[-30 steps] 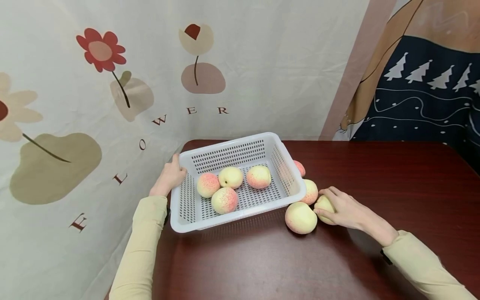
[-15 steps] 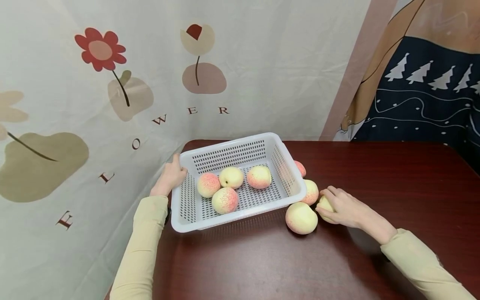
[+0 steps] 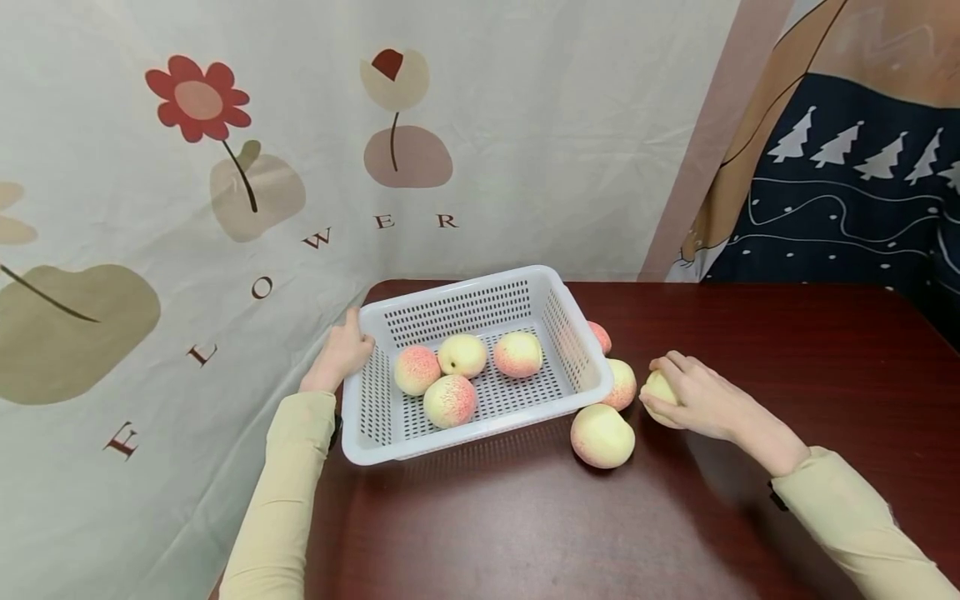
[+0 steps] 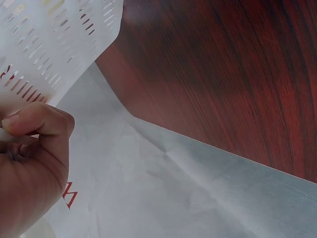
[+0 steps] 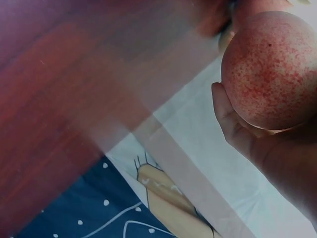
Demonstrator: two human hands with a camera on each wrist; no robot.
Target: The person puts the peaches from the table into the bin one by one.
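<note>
My left hand (image 3: 341, 357) grips the left rim of a white perforated plastic basket (image 3: 480, 427); in the left wrist view its fingers curl round the basket's edge. Inside the basket lie several peaches, among them a pink-flecked peach (image 3: 450, 401) at the front and another peach (image 3: 517, 354) further right. Over the table right of the basket, my right hand (image 3: 701, 397) holds a pale peach (image 3: 660, 398) between thumb and fingers. Its red-speckled underside, the held peach (image 5: 270, 69), fills the upper right of the right wrist view.
Outside the basket's right end sit a large pale peach (image 3: 602, 436), a second peach (image 3: 621, 385) and a partly hidden red peach (image 3: 600, 337). The dark red wooden table (image 3: 810, 350) meets a flower-printed cloth (image 3: 540, 150) behind and on the left.
My right hand has lifted its peach slightly and moved it back and to the right, apart from the neighbouring peaches. The left hand and basket stay put.
</note>
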